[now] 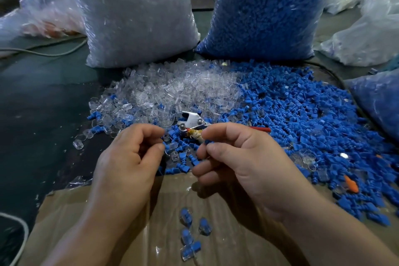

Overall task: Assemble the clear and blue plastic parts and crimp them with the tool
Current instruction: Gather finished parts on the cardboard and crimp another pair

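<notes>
Fingers of the left hand curl in a pinch, apparently on a clear part; right hand fingers pinch a blue part. Mating is judged in hand and calls for alignment. The tool lies mid-frame on the counter, loose parts crowding it; finished pieces lower centre.

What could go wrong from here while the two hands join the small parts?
1. The metal crimping tool with red handle lies among loose blue plastic parts; grabbing it may scatter them.
2. The assembled clear-and-blue pieces lie loose on the brown cardboard sheet between the forearms; an arm could sweep them away.
</notes>
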